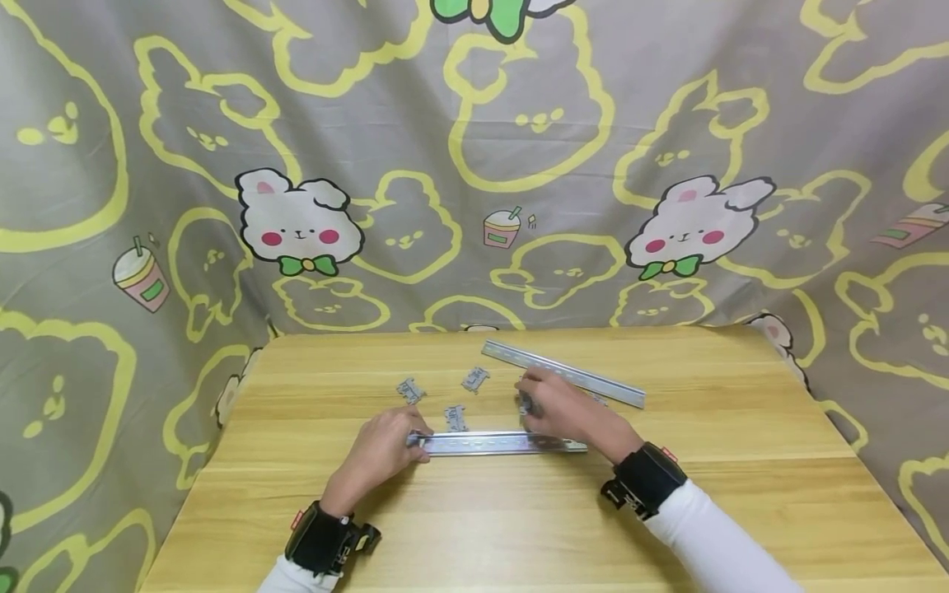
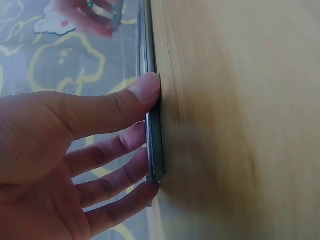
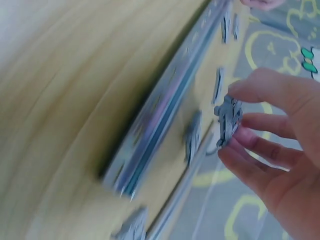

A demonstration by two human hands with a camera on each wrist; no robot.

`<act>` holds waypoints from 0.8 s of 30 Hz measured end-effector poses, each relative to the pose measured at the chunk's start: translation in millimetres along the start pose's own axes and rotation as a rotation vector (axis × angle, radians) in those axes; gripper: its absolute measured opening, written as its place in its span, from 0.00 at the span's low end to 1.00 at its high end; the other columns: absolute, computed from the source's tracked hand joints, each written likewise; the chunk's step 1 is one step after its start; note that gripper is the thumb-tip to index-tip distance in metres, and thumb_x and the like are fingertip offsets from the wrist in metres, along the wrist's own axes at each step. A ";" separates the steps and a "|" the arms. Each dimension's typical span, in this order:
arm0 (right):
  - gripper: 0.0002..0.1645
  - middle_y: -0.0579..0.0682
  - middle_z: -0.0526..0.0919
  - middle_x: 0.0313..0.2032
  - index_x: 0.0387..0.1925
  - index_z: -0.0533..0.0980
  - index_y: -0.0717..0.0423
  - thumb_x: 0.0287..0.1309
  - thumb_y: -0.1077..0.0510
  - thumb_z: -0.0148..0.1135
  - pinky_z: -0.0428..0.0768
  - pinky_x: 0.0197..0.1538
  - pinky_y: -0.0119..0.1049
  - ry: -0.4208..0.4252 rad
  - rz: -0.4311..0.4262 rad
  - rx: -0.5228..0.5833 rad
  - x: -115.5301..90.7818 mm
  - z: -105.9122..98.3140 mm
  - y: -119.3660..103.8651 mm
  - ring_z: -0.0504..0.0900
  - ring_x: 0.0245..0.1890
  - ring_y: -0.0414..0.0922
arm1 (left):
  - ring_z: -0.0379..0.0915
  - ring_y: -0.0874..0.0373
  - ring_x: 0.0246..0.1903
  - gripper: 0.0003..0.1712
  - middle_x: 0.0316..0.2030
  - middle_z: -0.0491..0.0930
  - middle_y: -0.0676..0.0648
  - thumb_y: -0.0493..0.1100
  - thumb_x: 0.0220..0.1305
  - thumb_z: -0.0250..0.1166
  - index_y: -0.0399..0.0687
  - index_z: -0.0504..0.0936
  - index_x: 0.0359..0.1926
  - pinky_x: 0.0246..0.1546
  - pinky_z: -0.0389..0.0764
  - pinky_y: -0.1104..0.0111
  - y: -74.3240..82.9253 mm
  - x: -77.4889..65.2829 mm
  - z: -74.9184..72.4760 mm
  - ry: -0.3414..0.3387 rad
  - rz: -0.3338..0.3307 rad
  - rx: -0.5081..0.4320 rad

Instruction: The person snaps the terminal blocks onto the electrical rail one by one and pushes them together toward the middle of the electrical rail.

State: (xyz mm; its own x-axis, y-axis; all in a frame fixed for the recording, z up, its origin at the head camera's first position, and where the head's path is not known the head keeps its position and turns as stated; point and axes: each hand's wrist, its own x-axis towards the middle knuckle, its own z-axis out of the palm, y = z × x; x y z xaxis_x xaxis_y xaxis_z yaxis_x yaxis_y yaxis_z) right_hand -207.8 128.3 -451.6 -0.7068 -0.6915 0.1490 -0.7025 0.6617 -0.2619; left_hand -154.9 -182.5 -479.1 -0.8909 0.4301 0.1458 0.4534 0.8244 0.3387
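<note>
A slotted metal DIN rail [image 1: 482, 443] lies crosswise on the table in the head view. My left hand [image 1: 385, 445] grips its left end, the thumb [image 2: 145, 89] on the near edge and the fingers on the far side. Just above the rail's right part, my right hand [image 1: 556, 402] pinches a small grey plastic DIN-rail clip [image 3: 229, 119] between thumb and fingertips. That clip is held apart from the rail and is partly covered by the hand in the head view.
Beyond the rail lie loose grey clips [image 1: 410, 390], among them a middle one [image 1: 475, 378] and one close to the rail [image 1: 455, 417]. A second metal rail [image 1: 563, 371] lies slanted behind my right hand. A patterned curtain [image 1: 415, 247] borders the wooden table [image 1: 474, 519].
</note>
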 end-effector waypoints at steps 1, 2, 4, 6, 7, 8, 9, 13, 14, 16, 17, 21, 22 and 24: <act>0.30 0.58 0.77 0.52 0.56 0.78 0.67 0.51 0.57 0.69 0.82 0.37 0.34 0.000 0.008 -0.002 -4.7 -2.9 3.0 0.77 0.37 0.42 | 0.80 0.54 0.35 0.18 0.36 0.83 0.52 0.46 0.40 0.79 0.49 0.90 0.36 0.33 0.84 0.60 0.4 0.2 0.0 -0.002 0.001 -0.002; 0.30 0.58 0.77 0.53 0.56 0.77 0.66 0.51 0.57 0.69 0.82 0.37 0.33 0.004 0.016 -0.002 -9.4 -5.1 6.3 0.77 0.37 0.42 | 0.80 0.54 0.35 0.18 0.36 0.83 0.53 0.46 0.40 0.79 0.49 0.90 0.36 0.33 0.84 0.60 0.7 0.4 -0.2 -0.003 0.001 0.000; 0.31 0.57 0.77 0.52 0.56 0.77 0.66 0.50 0.57 0.69 0.81 0.34 0.33 0.011 0.036 0.013 -19.5 -9.5 12.6 0.76 0.35 0.41 | 0.79 0.54 0.35 0.18 0.36 0.83 0.52 0.46 0.40 0.79 0.49 0.90 0.36 0.32 0.84 0.61 1.4 0.5 -0.7 -0.004 0.000 -0.002; 0.29 0.54 0.77 0.50 0.54 0.78 0.65 0.49 0.57 0.69 0.79 0.32 0.32 0.018 0.059 0.041 -30.1 -13.2 18.4 0.75 0.33 0.41 | 0.79 0.54 0.35 0.18 0.36 0.83 0.52 0.46 0.40 0.79 0.49 0.90 0.36 0.32 0.84 0.61 1.9 0.1 -1.3 -0.007 0.002 -0.006; 0.29 0.53 0.77 0.49 0.54 0.78 0.64 0.49 0.57 0.70 0.79 0.32 0.33 0.022 0.070 0.058 -35.6 -14.9 21.3 0.76 0.33 0.41 | 0.79 0.54 0.35 0.18 0.37 0.83 0.52 0.46 0.40 0.80 0.49 0.90 0.36 0.32 0.84 0.61 2.1 -0.1 -1.5 -0.009 0.002 -0.005; 0.28 0.51 0.77 0.48 0.52 0.79 0.63 0.48 0.58 0.70 0.79 0.33 0.34 0.031 0.076 0.079 -40.9 -16.6 24.0 0.76 0.34 0.43 | 0.79 0.54 0.35 0.18 0.37 0.83 0.52 0.45 0.40 0.80 0.49 0.90 0.36 0.32 0.84 0.61 2.2 -0.1 -1.8 -0.011 0.002 -0.007; 0.27 0.50 0.77 0.47 0.52 0.79 0.62 0.47 0.59 0.70 0.80 0.33 0.35 0.036 0.085 0.101 -46.2 -18.3 26.3 0.77 0.35 0.44 | 0.79 0.54 0.35 0.18 0.37 0.83 0.52 0.45 0.40 0.79 0.49 0.90 0.37 0.32 0.84 0.61 2.3 -0.1 -1.9 -0.013 0.004 -0.008; 0.27 0.50 0.80 0.46 0.50 0.78 0.62 0.44 0.62 0.71 0.84 0.44 0.42 0.065 0.106 0.198 -66.4 -22.7 35.1 0.81 0.43 0.48 | 0.79 0.54 0.34 0.17 0.37 0.83 0.52 0.45 0.41 0.79 0.49 0.90 0.36 0.32 0.84 0.62 2.8 0.5 -2.1 -0.016 0.010 -0.010; 0.27 0.51 0.81 0.45 0.50 0.78 0.62 0.43 0.63 0.71 0.84 0.47 0.43 0.072 0.110 0.226 -71.1 -22.6 37.0 0.81 0.44 0.48 | 0.79 0.54 0.34 0.17 0.36 0.83 0.52 0.44 0.41 0.79 0.49 0.90 0.36 0.32 0.84 0.62 3.0 0.6 -2.2 -0.016 0.008 -0.014; 0.27 0.52 0.81 0.45 0.49 0.77 0.63 0.42 0.66 0.72 0.83 0.50 0.45 0.086 0.115 0.281 -80.0 -20.6 40.9 0.81 0.47 0.50 | 0.79 0.54 0.34 0.17 0.36 0.83 0.52 0.44 0.41 0.79 0.49 0.90 0.36 0.31 0.83 0.62 3.7 0.4 -2.9 -0.017 0.007 -0.016; 0.27 0.53 0.82 0.45 0.48 0.77 0.63 0.41 0.67 0.72 0.83 0.51 0.45 0.095 0.117 0.304 -83.9 -18.6 42.5 0.82 0.47 0.50 | 0.79 0.54 0.34 0.16 0.36 0.83 0.52 0.44 0.41 0.79 0.49 0.90 0.36 0.31 0.84 0.61 3.8 0.2 -2.9 -0.016 0.004 -0.014; 0.27 0.57 0.82 0.45 0.47 0.77 0.66 0.39 0.70 0.72 0.83 0.51 0.46 0.145 0.080 0.370 -95.4 -8.9 47.5 0.82 0.47 0.51 | 0.80 0.54 0.34 0.16 0.36 0.83 0.51 0.44 0.41 0.79 0.48 0.90 0.36 0.32 0.84 0.61 3.1 -1.5 -2.7 -0.018 -0.002 -0.016; 0.27 0.57 0.82 0.46 0.47 0.77 0.66 0.38 0.71 0.73 0.83 0.50 0.46 0.155 0.070 0.381 -97.1 -6.8 48.2 0.82 0.47 0.51 | 0.80 0.54 0.34 0.16 0.36 0.83 0.51 0.44 0.41 0.79 0.48 0.90 0.36 0.32 0.84 0.61 2.7 -1.9 -2.5 -0.016 -0.004 -0.016; 0.28 0.59 0.82 0.46 0.47 0.77 0.68 0.39 0.71 0.74 0.83 0.50 0.46 0.168 0.048 0.410 -99.5 -3.8 48.7 0.82 0.47 0.52 | 0.80 0.53 0.35 0.16 0.37 0.83 0.51 0.43 0.41 0.79 0.48 0.90 0.36 0.32 0.84 0.61 2.2 -2.9 -2.4 -0.014 -0.006 -0.021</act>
State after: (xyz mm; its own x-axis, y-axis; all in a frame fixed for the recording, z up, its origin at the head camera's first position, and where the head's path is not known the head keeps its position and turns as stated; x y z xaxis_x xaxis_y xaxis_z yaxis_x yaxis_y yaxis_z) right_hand -172.0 230.5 -475.6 -0.7652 -0.5836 0.2718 -0.6019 0.4986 -0.6238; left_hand -151.4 -182.9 -476.5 -0.8930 0.4306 0.1306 0.4474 0.8190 0.3593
